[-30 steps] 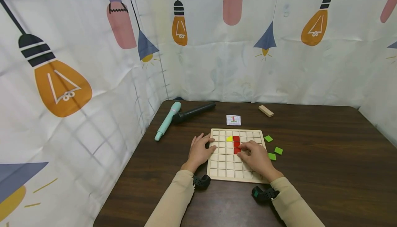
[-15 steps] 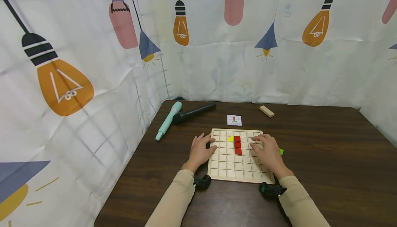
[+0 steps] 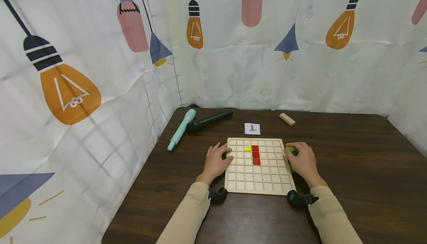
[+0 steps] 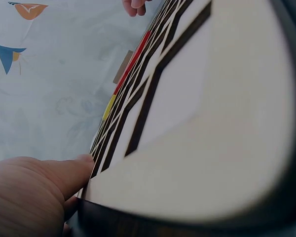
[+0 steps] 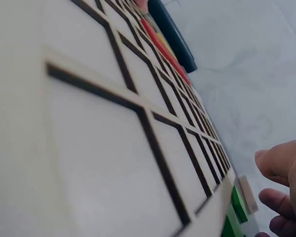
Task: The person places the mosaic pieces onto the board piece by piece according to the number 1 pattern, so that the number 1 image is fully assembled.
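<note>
A square wooden grid board (image 3: 251, 189) lies on the table. On it, a yellow tile (image 3: 248, 148) sits left of the top of a short column of red tiles (image 3: 255, 154). My left hand (image 3: 214, 164) rests at the board's left edge; the left wrist view shows the thumb (image 4: 64, 175) against the rim. Just off the right edge is my right hand (image 3: 302, 161), over the green tiles (image 3: 291, 149) that it partly hides. In the right wrist view its fingers (image 5: 278, 160) are apart with nothing between them, and green tiles (image 5: 238, 203) lie beside the board.
Behind the board lies a small printed card (image 3: 252, 129) with a coloured grid pattern. A wooden block (image 3: 287, 119) is at the back right. At the back left are a mint-green stick (image 3: 181, 131) and a black one (image 3: 210, 121). A printed curtain (image 3: 250, 70) hangs behind the table (image 3: 360, 162).
My right hand has left the red tiles and moved right, past the board's edge to the green tiles. My left hand has stayed at the left edge.
</note>
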Demonstrator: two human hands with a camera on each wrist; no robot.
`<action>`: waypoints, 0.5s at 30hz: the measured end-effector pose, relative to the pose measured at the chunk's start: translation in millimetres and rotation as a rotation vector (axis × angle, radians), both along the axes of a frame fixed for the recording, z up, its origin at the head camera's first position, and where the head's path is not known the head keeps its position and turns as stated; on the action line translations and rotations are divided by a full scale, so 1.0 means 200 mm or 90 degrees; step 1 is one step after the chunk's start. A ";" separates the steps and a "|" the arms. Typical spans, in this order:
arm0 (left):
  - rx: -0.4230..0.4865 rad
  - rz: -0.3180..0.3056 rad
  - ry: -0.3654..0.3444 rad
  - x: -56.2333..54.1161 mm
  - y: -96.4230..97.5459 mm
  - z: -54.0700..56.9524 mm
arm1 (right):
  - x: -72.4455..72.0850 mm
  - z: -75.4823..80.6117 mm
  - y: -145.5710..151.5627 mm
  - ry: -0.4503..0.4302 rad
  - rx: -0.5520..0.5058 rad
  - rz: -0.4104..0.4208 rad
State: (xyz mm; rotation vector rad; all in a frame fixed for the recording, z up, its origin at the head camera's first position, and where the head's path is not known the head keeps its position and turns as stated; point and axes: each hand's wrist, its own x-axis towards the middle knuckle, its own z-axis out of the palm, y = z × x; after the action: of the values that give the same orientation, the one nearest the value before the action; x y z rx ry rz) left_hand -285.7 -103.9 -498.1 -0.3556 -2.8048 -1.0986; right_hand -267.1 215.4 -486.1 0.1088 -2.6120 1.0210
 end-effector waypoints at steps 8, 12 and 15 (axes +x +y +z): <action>-0.004 0.003 -0.008 0.00 0.00 0.00 | 0.00 0.01 0.08 -0.031 0.023 -0.008; -0.005 0.006 -0.007 0.00 0.00 0.00 | -0.01 0.01 0.09 -0.066 0.031 0.012; -0.005 0.005 -0.005 0.00 0.00 0.00 | -0.01 0.00 0.09 -0.095 0.043 0.031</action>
State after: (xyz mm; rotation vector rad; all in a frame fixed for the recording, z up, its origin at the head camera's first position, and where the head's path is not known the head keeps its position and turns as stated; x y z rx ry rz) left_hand -285.4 -103.9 -497.1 -0.3424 -2.8156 -1.0895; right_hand -269.7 233.3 -486.2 0.1174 -2.7928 0.9916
